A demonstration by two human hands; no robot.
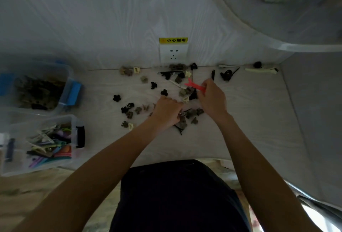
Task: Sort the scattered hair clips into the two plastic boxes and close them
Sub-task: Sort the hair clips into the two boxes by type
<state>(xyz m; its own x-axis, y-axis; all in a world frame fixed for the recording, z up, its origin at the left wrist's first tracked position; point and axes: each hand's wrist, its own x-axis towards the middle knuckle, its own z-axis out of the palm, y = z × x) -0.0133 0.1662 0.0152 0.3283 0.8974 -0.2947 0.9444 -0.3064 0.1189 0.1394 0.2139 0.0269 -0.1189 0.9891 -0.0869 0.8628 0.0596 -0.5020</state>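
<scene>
Several small claw clips [129, 110], black, brown and cream, lie scattered over the pale table. My right hand [211, 97] pinches a red duckbill clip [194, 85] above the pile. My left hand [166, 112] rests curled over small clips at the pile's near side; what its fingers hold is hidden. At the left stand two clear plastic boxes with their lids off: the far box [68, 76] with blue latches holds dark claw clips, the near box [75, 126] with a black latch holds long coloured clips.
A wall socket [173, 54] with a yellow label sits on the back wall. A long cream clip [261, 70] and black clips [226, 74] lie at the table's far right. A curved shelf [277, 26] overhangs the upper right. The table edge runs just before my body.
</scene>
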